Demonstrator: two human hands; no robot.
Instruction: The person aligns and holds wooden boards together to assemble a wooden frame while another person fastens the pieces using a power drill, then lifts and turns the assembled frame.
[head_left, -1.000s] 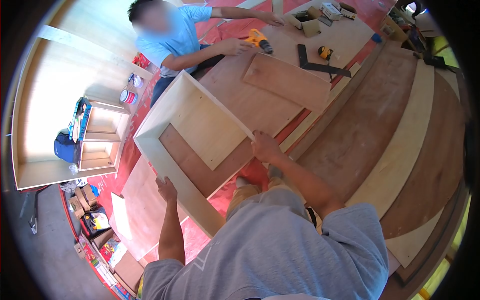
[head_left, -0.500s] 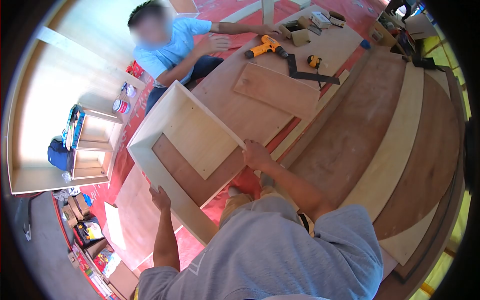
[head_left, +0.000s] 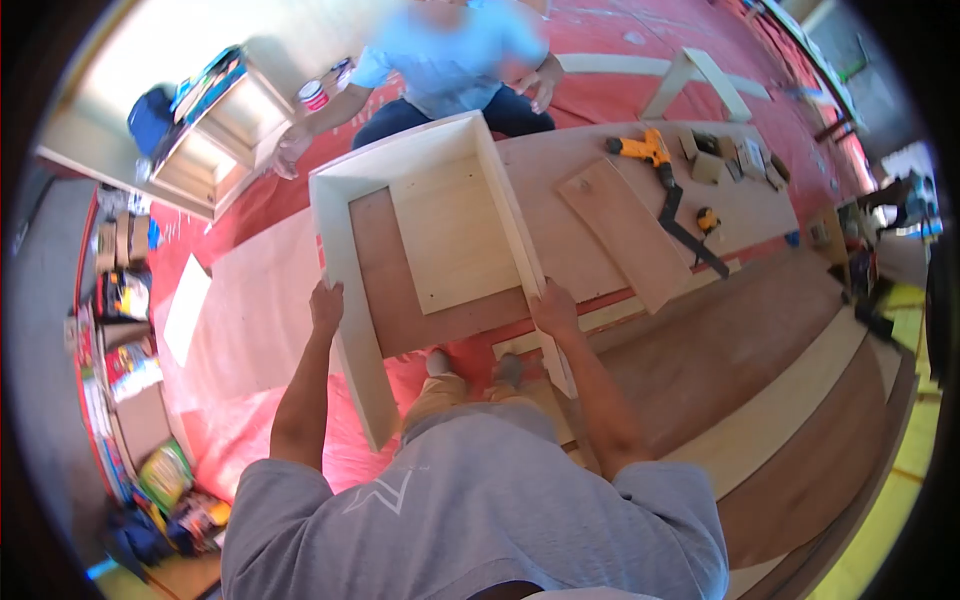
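A pale wooden box frame (head_left: 343, 225) rests over the work board in front of me, its near end lacking a crosspiece. Its left side is gripped by my left hand (head_left: 327, 307), fingers closed round the edge. On the opposite side, my right hand (head_left: 555, 309) is wrapped around the frame's right wall. A light plywood panel (head_left: 460, 240) with small dark dots shows within the frame; whether it is fastened there I cannot tell. To the right lies a reddish-brown board (head_left: 625, 235).
Across the frame, a co-worker (head_left: 440, 70) crouches with both hands free of it. An orange cordless drill (head_left: 642, 148), a black carpenter's square (head_left: 690, 240) and a tape measure (head_left: 708, 220) lie to the right. Large curved plywood sheets (head_left: 740, 350) flank my right side.
My view has turned left, and the frame now points more straight away from me. Both hands still hold its sides. The co-worker's arms have moved apart, one now left of the frame.
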